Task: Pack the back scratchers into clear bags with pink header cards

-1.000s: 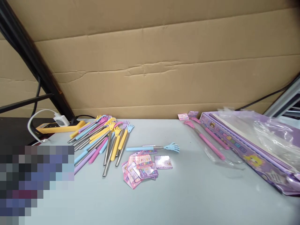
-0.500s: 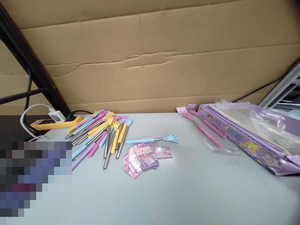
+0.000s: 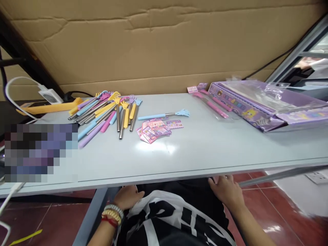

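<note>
Below the table's front edge, my left hand point(image 3: 129, 197) lies on my lap, thumb stretched out and holding nothing visible; its fingertips are partly hidden. On the other side of my lap rests my right hand point(image 3: 227, 192), thumb apart from the fingers, with nothing visible in it. Neither touches the things on the table. A light blue back scratcher point(image 3: 152, 117) with a hand-shaped head lies mid-table, behind a loose pile of pink and purple cards point(image 3: 153, 131). To the left is a heap of back scratchers point(image 3: 102, 112) in yellow, blue, purple and pink with metal shafts.
Two pink back scratchers point(image 3: 217, 110) in clear wrapping lie beside a purple printed box point(image 3: 237, 104) holding clear plastic. A yellow power strip point(image 3: 46, 109) with a white plug point(image 3: 51, 94) sits at the left. Cardboard point(image 3: 153, 54) stands behind the grey table point(image 3: 205, 150). A pixelated patch covers the left front.
The view has tilted downward, so the table's front edge, my lap and both hands now show. The back scratchers, cards and box lie as before.
</note>
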The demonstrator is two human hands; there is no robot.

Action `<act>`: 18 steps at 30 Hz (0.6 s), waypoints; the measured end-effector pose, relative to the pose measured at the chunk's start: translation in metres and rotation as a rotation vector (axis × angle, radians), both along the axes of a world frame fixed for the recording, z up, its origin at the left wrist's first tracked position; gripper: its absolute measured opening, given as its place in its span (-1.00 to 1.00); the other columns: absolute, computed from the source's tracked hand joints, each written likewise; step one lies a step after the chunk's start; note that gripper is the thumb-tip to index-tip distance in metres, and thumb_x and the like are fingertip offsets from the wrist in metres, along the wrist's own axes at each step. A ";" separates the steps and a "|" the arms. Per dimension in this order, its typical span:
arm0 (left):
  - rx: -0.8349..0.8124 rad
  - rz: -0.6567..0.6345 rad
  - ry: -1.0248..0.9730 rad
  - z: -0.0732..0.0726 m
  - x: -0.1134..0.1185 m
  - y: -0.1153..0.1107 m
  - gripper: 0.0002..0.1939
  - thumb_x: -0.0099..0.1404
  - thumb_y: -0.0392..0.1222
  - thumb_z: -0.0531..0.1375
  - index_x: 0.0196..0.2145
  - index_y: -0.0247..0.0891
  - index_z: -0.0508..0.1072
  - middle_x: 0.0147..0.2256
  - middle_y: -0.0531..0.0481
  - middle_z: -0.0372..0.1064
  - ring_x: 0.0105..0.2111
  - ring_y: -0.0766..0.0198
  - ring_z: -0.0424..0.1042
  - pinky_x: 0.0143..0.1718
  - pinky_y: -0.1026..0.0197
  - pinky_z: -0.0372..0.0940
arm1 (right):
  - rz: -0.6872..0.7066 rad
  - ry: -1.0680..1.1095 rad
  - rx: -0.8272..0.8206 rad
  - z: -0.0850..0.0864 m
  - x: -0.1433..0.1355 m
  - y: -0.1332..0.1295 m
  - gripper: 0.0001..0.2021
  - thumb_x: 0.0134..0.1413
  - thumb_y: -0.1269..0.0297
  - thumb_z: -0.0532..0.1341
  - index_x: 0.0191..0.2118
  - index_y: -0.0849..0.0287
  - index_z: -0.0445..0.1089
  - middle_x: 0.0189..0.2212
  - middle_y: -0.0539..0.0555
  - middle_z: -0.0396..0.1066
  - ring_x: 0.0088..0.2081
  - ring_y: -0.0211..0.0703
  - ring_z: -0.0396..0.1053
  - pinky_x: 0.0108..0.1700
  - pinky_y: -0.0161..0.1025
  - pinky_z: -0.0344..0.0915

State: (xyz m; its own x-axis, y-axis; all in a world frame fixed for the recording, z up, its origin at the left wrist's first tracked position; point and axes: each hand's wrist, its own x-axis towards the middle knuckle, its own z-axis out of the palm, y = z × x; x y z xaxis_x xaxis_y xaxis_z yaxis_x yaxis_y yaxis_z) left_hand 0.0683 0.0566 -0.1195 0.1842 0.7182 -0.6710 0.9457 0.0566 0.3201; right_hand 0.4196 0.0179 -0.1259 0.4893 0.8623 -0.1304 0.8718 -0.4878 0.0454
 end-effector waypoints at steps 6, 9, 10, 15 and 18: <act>-0.032 -0.200 -0.076 0.002 0.007 -0.006 -0.82 0.04 -0.08 0.16 -0.48 -0.25 0.42 -0.45 0.02 0.38 -0.40 0.22 0.34 -0.44 0.22 0.09 | 0.509 0.349 -0.261 0.036 -0.036 -0.030 -0.74 0.07 0.11 0.10 -0.35 0.18 0.42 -0.35 0.18 0.47 -0.28 0.06 0.43 -0.26 -0.14 0.22; -0.050 -0.282 -0.091 0.001 -0.003 -0.002 -0.82 0.07 -0.14 0.11 -0.61 -0.25 0.31 -0.60 0.09 0.20 -0.52 0.30 0.21 -0.49 0.23 0.02 | 0.629 0.403 -0.397 0.040 -0.028 -0.057 -0.85 0.01 0.33 0.10 -0.38 0.18 0.42 -0.34 0.19 0.49 -0.29 0.07 0.44 -0.31 -0.18 0.16; -0.052 -0.294 -0.126 0.002 -0.008 0.001 -0.77 0.10 -0.11 0.10 -0.62 -0.26 0.28 -0.62 0.11 0.15 -0.53 0.32 0.19 -0.49 0.24 0.02 | 0.659 0.419 -0.377 0.038 -0.025 -0.064 -0.83 0.03 0.37 0.07 -0.39 0.17 0.42 -0.34 0.18 0.49 -0.30 0.05 0.45 -0.32 -0.19 0.14; 0.149 -0.190 -0.121 0.009 -0.024 0.021 -0.70 0.24 -0.06 0.00 -0.49 -0.25 0.40 -0.54 0.05 0.30 -0.44 0.23 0.32 -0.36 0.20 0.19 | 0.669 0.350 -0.156 0.022 -0.016 -0.067 -0.71 0.17 0.40 -0.06 -0.43 0.15 0.36 -0.46 0.13 0.48 -0.39 -0.01 0.45 -0.40 -0.22 0.07; 0.393 -0.087 -0.094 0.009 -0.016 0.026 -0.66 0.31 -0.12 -0.08 -0.28 -0.18 0.49 -0.35 -0.04 0.46 -0.23 0.11 0.40 -0.13 0.11 0.23 | 0.519 0.155 -0.031 0.016 -0.006 -0.040 -0.72 0.20 0.36 -0.06 -0.37 0.19 0.38 -0.48 0.19 0.48 -0.40 0.05 0.47 -0.42 -0.21 0.10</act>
